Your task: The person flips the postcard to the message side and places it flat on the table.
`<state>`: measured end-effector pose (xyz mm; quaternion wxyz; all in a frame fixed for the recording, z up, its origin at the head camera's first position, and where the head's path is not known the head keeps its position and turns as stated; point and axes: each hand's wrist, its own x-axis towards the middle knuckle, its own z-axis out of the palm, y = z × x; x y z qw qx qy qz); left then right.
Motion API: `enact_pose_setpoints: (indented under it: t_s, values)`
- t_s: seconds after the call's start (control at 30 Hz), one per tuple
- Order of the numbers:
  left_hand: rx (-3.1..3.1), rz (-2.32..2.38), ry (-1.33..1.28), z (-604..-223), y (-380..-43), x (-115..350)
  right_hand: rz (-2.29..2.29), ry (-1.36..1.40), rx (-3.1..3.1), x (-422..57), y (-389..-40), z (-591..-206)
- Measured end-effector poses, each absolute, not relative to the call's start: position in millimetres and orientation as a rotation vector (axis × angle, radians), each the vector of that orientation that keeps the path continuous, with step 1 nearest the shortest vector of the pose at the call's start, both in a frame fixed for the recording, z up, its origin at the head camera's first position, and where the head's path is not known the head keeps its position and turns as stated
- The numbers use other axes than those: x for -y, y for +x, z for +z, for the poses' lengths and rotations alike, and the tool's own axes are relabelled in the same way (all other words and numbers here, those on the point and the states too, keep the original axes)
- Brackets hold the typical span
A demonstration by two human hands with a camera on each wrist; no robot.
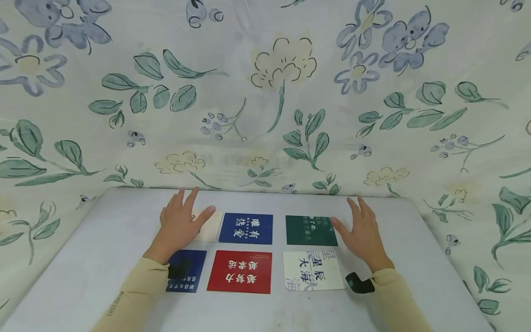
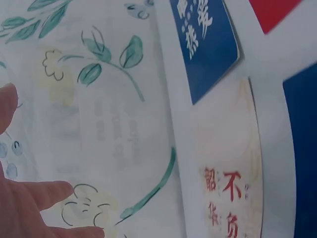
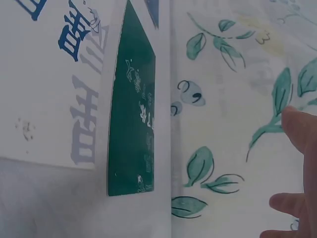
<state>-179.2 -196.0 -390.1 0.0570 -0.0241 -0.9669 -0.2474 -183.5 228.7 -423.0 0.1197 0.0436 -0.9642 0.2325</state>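
My left hand (image 1: 179,222), fingers spread and holding nothing, hovers over the left end of the card rows. It partly covers a cream card (image 1: 210,229) with red characters, seen more fully in the left wrist view. Below, my wrist overlaps a dark blue card (image 1: 194,267). A blue card (image 1: 247,228) with white characters lies just right of that hand. My right hand (image 1: 364,230), also spread and holding nothing, has its thumb at the corner of a green card (image 1: 312,230). In front lie a red card (image 1: 240,272) and a white card (image 1: 313,271) with blue characters.
The cards lie in two rows on a white table (image 1: 95,258). A floral-patterned cloth (image 1: 249,92) rises behind the table's far edge and runs along both sides. A small black wrist device (image 1: 360,283) shows beside my right sleeve.
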Motion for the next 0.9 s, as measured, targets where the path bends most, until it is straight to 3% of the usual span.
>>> enact_pose_setpoints:
  t_s: [0.9]
  values:
    - [2.904, -0.960, -0.153, -412.4, -180.6, 130.9, 0.912, 0.096, 2.804, -209.1, -179.9, -443.0]
